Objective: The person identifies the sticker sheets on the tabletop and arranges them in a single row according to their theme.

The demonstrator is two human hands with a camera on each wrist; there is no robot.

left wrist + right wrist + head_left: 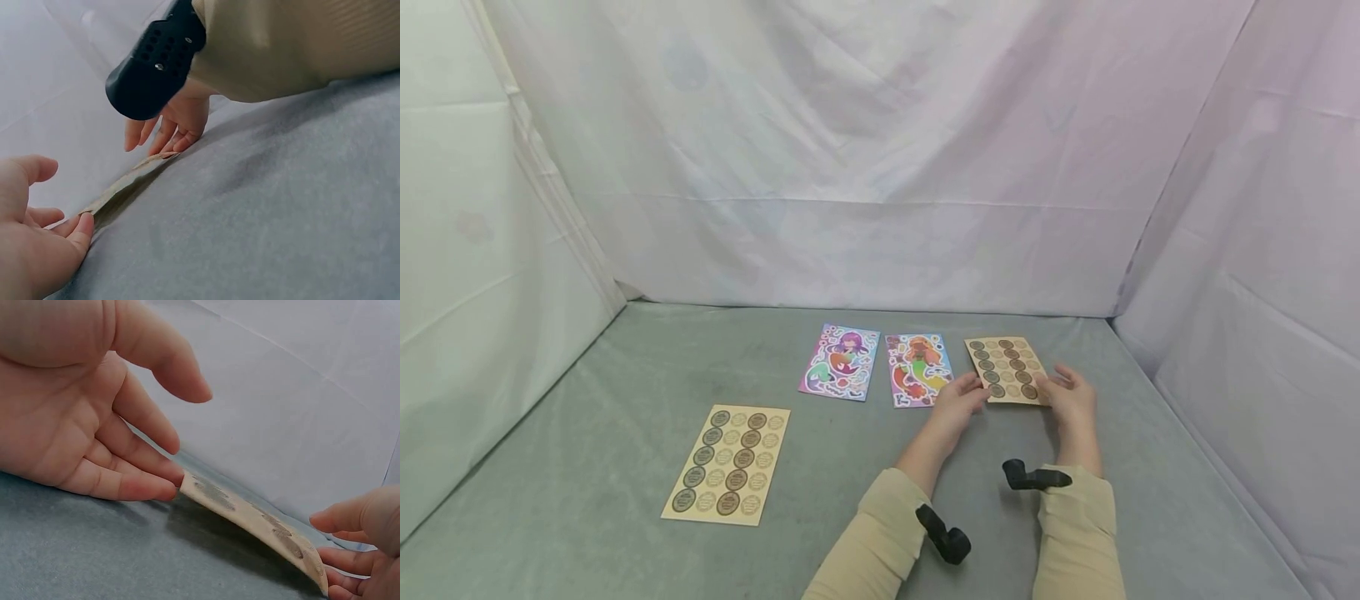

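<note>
My left hand touches the near left corner of a tan sticker sheet with rows of dark and light round seals. At its near right edge is my right hand, its fingertips against the border. In the right wrist view, the right fingers are mostly straight and the thumb stays off the sheet. The sheet is slightly bowed, with a shadow under its edge. Both hands' fingers meet opposite ends of the sheet in the left wrist view, where its face is hidden.
Beside the left hand lies a colourful mermaid sticker sheet, with a second mermaid sheet left of it. Another tan seal sheet lies nearer on the left. White cloth walls border the grey tabletop.
</note>
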